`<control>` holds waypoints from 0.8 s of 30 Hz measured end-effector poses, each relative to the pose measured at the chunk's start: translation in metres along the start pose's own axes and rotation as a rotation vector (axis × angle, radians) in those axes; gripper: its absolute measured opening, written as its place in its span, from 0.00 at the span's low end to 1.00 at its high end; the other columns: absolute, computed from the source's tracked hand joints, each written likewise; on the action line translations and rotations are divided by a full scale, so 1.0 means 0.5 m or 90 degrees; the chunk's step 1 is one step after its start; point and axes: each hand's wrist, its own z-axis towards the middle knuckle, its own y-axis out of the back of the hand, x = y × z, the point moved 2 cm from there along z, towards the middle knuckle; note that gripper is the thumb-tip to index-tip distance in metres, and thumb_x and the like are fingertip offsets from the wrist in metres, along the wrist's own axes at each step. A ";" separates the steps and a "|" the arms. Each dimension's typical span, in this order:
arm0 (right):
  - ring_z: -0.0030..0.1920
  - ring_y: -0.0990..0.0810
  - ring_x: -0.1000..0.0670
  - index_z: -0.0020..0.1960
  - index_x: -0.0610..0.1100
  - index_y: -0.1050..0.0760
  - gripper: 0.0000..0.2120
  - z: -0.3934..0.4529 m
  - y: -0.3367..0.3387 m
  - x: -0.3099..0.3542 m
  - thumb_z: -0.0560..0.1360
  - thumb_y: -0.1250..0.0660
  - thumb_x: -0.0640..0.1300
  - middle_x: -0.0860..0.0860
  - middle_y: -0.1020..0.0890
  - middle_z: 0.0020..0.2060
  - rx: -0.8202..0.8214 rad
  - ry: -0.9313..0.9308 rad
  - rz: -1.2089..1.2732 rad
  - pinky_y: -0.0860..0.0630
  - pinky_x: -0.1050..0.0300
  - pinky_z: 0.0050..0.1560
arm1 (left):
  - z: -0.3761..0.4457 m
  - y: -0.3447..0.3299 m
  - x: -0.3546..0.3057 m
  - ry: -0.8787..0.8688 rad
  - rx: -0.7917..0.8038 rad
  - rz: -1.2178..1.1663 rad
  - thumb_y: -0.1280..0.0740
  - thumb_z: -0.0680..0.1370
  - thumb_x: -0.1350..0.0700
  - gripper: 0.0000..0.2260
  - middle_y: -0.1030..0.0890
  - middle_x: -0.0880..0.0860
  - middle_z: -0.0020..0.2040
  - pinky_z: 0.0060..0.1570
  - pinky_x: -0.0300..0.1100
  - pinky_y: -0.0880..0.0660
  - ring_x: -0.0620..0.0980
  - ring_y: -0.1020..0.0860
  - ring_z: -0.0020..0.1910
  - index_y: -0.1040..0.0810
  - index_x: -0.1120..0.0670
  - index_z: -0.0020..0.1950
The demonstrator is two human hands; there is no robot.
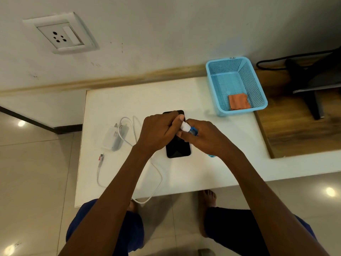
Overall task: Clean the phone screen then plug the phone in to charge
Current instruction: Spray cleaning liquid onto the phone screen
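A black phone (pixel 178 148) lies screen up on the white table (pixel 203 163), partly hidden under both hands. My right hand (pixel 204 137) grips a small blue bottle (pixel 193 131) just above the phone. My left hand (pixel 158 132) pinches the bottle's white cap (pixel 185 126). A white charger plug (pixel 115 136) lies to the left of the phone, and its white cable (pixel 156 174) loops to a connector (pixel 101 158) near the table's left edge. An orange cloth (pixel 239 101) sits in the blue basket (pixel 258 85).
A wall socket (pixel 60 34) is set in the white wall at upper left. A dark monitor stand (pixel 313 100) and black cable stand on the wooden surface (pixel 295 133) to the right. Tiled floor and my bare feet show below the table.
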 end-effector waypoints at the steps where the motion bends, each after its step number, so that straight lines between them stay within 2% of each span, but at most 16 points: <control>1: 0.38 0.19 0.49 0.48 0.47 0.24 0.18 -0.002 0.001 0.000 0.77 0.36 0.63 0.51 0.19 0.37 0.011 -0.002 0.002 0.21 0.43 0.45 | 0.002 -0.003 0.000 0.004 -0.002 -0.013 0.49 0.83 0.43 0.15 0.32 0.42 0.27 0.30 0.41 0.31 0.46 0.29 0.30 0.34 0.43 0.39; 4: 0.40 0.19 0.51 0.56 0.49 0.22 0.19 -0.009 -0.003 0.004 0.78 0.37 0.62 0.54 0.18 0.39 0.031 0.012 -0.010 0.20 0.47 0.46 | 0.005 -0.009 0.003 0.012 0.012 -0.044 0.50 0.83 0.39 0.22 0.33 0.43 0.25 0.30 0.33 0.37 0.46 0.28 0.31 0.31 0.48 0.35; 6: 0.40 0.19 0.51 0.57 0.48 0.22 0.17 -0.011 -0.013 0.009 0.79 0.37 0.60 0.52 0.17 0.40 0.037 0.026 -0.016 0.21 0.47 0.46 | 0.000 -0.018 0.001 0.005 0.012 -0.076 0.46 0.82 0.43 0.21 0.35 0.42 0.22 0.29 0.31 0.38 0.43 0.29 0.27 0.34 0.47 0.30; 8: 0.36 0.21 0.50 0.49 0.46 0.24 0.14 -0.013 -0.018 0.006 0.79 0.36 0.58 0.53 0.20 0.35 0.024 0.037 -0.052 0.24 0.49 0.38 | 0.003 -0.020 0.009 0.112 -0.005 -0.154 0.42 0.81 0.46 0.22 0.34 0.44 0.20 0.28 0.33 0.38 0.43 0.31 0.23 0.34 0.47 0.25; 10: 0.33 0.25 0.50 0.45 0.47 0.29 0.14 -0.013 -0.008 -0.008 0.79 0.36 0.57 0.55 0.26 0.31 -0.007 0.025 -0.154 0.31 0.53 0.33 | 0.012 0.004 0.040 0.277 -0.076 -0.240 0.42 0.80 0.47 0.26 0.28 0.52 0.21 0.29 0.41 0.34 0.42 0.32 0.23 0.29 0.56 0.24; 11: 0.34 0.25 0.49 0.45 0.46 0.30 0.15 -0.014 0.001 -0.018 0.79 0.37 0.58 0.56 0.27 0.31 -0.028 0.010 -0.200 0.30 0.53 0.34 | 0.014 0.023 0.065 0.318 -0.124 -0.261 0.42 0.81 0.47 0.26 0.28 0.53 0.21 0.29 0.43 0.34 0.43 0.31 0.23 0.29 0.56 0.24; 14: 0.36 0.25 0.46 0.47 0.45 0.29 0.15 -0.014 0.022 -0.044 0.79 0.38 0.58 0.56 0.29 0.31 -0.083 -0.012 -0.232 0.28 0.50 0.38 | 0.016 0.064 0.106 0.330 -0.179 -0.332 0.43 0.83 0.48 0.27 0.35 0.44 0.21 0.29 0.35 0.37 0.40 0.35 0.23 0.37 0.47 0.23; 16: 0.35 0.25 0.47 0.47 0.46 0.30 0.15 -0.011 0.020 -0.046 0.79 0.38 0.59 0.56 0.29 0.31 -0.083 -0.004 -0.227 0.28 0.52 0.36 | 0.015 0.053 0.101 0.351 -0.166 -0.354 0.43 0.83 0.45 0.26 0.34 0.44 0.22 0.28 0.31 0.36 0.41 0.35 0.23 0.36 0.49 0.25; 19: 0.35 0.24 0.47 0.48 0.46 0.30 0.16 -0.004 0.017 -0.044 0.79 0.39 0.59 0.54 0.26 0.32 -0.112 0.000 -0.207 0.26 0.50 0.38 | 0.032 0.027 0.080 0.426 -0.122 -0.488 0.38 0.80 0.41 0.20 0.30 0.45 0.26 0.25 0.34 0.38 0.42 0.36 0.24 0.24 0.53 0.34; 21: 0.36 0.23 0.47 0.48 0.46 0.30 0.16 0.001 0.020 -0.043 0.79 0.39 0.60 0.54 0.25 0.33 -0.140 -0.014 -0.175 0.25 0.49 0.40 | 0.039 0.021 0.079 0.475 -0.111 -0.624 0.33 0.76 0.43 0.11 0.28 0.47 0.30 0.26 0.37 0.39 0.45 0.37 0.26 0.20 0.49 0.39; 24: 0.35 0.24 0.51 0.47 0.48 0.30 0.15 0.007 0.021 -0.039 0.79 0.39 0.60 0.55 0.26 0.32 -0.169 -0.048 -0.113 0.25 0.52 0.39 | 0.035 0.007 0.078 0.466 -0.080 -0.812 0.31 0.77 0.51 0.04 0.22 0.51 0.34 0.29 0.39 0.31 0.47 0.30 0.29 0.20 0.50 0.46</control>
